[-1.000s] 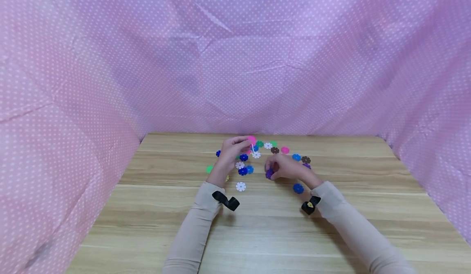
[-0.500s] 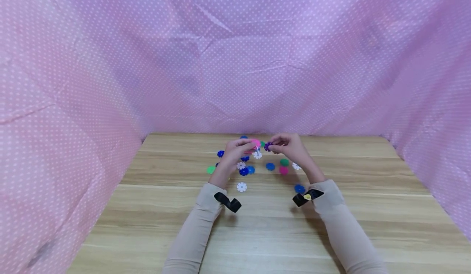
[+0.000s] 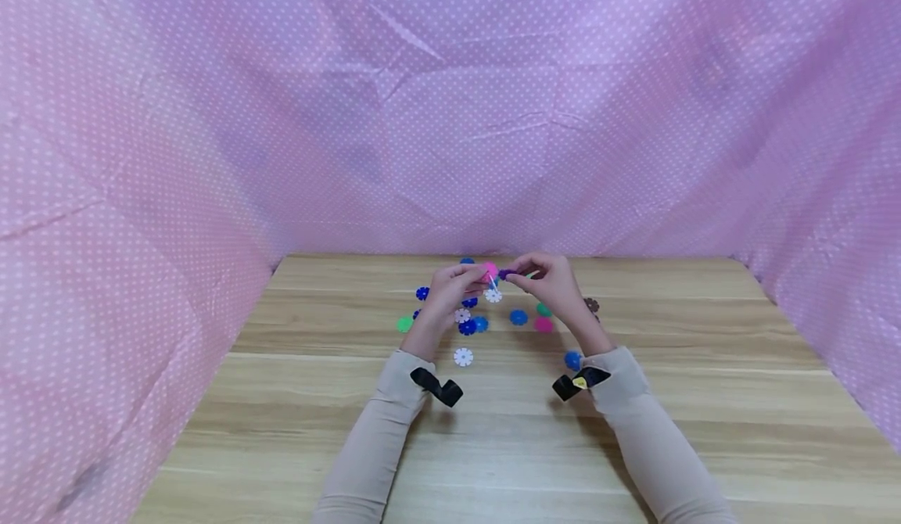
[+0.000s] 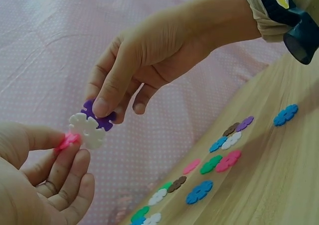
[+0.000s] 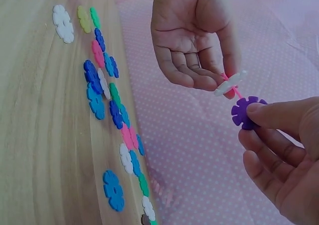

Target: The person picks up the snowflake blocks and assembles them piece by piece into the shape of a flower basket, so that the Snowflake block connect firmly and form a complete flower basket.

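Pink dotted cloth (image 3: 450, 117) walls in a pale wooden worktop (image 3: 507, 430) strewn with flower-shaped discs (image 3: 518, 317). Above those discs, the left hand (image 3: 450, 293) pinches a joined white-and-pink piece (image 4: 82, 133); the right hand (image 3: 552, 285) pinches a purple disc (image 5: 244, 113) against it. Their join is hard to make out; the farthest discs are partly hidden behind the hands.

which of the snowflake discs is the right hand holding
The purple plastic snowflake disc, pinched in the right hand. Other discs lie on the wooden table or sit in the left hand.
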Demonstrator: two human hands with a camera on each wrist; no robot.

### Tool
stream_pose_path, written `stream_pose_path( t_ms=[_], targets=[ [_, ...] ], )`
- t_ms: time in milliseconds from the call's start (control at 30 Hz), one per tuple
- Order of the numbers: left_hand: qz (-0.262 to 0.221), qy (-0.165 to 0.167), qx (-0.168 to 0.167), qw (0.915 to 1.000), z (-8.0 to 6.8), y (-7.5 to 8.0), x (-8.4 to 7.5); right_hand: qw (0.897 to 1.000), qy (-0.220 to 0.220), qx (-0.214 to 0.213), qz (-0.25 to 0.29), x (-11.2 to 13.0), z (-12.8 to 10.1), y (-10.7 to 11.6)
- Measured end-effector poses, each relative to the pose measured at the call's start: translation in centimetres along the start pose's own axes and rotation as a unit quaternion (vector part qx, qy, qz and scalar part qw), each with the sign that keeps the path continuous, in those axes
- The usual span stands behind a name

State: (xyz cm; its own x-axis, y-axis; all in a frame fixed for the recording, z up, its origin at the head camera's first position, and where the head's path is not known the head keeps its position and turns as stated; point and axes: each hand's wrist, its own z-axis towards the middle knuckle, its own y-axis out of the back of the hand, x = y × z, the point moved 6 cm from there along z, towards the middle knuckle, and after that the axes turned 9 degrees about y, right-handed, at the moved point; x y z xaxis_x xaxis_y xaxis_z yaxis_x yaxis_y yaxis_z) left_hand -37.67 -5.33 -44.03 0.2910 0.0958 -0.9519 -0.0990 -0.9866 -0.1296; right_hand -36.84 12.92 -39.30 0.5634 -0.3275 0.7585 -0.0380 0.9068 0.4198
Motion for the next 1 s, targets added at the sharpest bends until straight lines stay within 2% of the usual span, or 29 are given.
stream_pose_path(
  t_ms=[167, 467, 667, 833, 933, 1000],
  targets=[
    [-0.007, 0.003, -0.001, 1.0, 0.1, -0.1, 0.1, 1.0, 0.004, -0.005, -0.023, 0.1, -0.1, -0.4],
    [0.011, -0.005, 0.002, 0.9999, 0.1, 0.0, -0.1, 0.998, 0.033, -0.047, -0.032, 0.6, -0.3, -0.6],
    [-0.002, -0.014, 0.014, 0.9998, -0.2, -0.2, -0.4, 0.996, 0.06, -0.069, -0.02, 1.1, -0.4, -0.4],
    [-0.003, -0.022, 0.002, 0.9997, -0.4, -0.5, -0.6, 0.994, 0.084, -0.072, -0.004, 1.3, -0.5, -0.5],
    [0.002, -0.022, -0.008, 0.9997, -0.5, -0.6, -0.6, 0.994, 0.081, -0.075, -0.002, 1.2, -0.5, -0.7],
    [-0.001, -0.017, -0.015, 0.9997, -0.5, -0.5, -0.4, 0.995, 0.063, -0.075, 0.001, 1.0, -0.5, -1.0]
  ],
)
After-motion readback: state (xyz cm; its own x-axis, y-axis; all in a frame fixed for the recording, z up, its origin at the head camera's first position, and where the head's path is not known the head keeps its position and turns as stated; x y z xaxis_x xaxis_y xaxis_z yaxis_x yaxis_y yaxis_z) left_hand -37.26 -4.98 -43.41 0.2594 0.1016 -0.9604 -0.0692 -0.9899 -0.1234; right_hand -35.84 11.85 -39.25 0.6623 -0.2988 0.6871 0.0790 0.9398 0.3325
